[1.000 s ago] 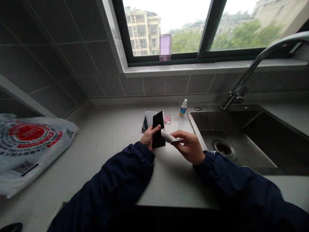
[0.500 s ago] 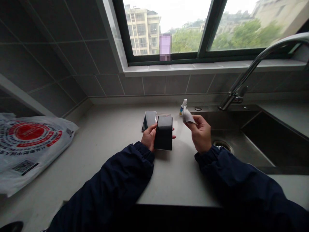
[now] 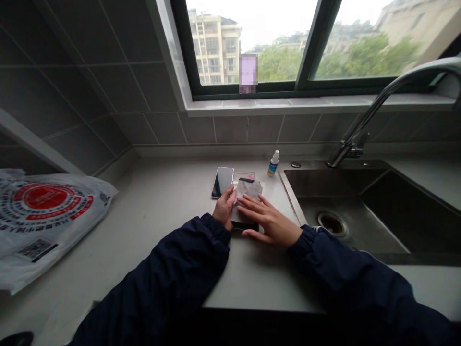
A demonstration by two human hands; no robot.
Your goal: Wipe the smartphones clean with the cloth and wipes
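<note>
My left hand [image 3: 224, 210] is closed round the left side of a black-screened phone [image 3: 239, 225], held above the counter. A thin pale wipe [image 3: 249, 188] lies spread over most of its screen; only dark strips show at the top and bottom. On the wipe rests my right hand [image 3: 273, 223], flat, its fingers stretched out and slightly apart. Just beyond my left hand, a second phone [image 3: 223, 182] with a light rim lies face up. A small spray bottle [image 3: 272, 165] with a white cap and blue-yellow label stands near the sink.
To the right is a steel sink [image 3: 293, 197] with a curved faucet [image 3: 374, 103]. A white plastic bag [image 3: 90, 192] with red print sits on the counter [image 3: 162, 192] at left. A clear, thin-edged item, partly hidden, lies behind the held phone. A window [image 3: 277, 29] is at the back.
My right hand has moved left from beside the bottle, opened out of its pinch and laid the wipe over the phone's screen. My left hand still holds the phone.
</note>
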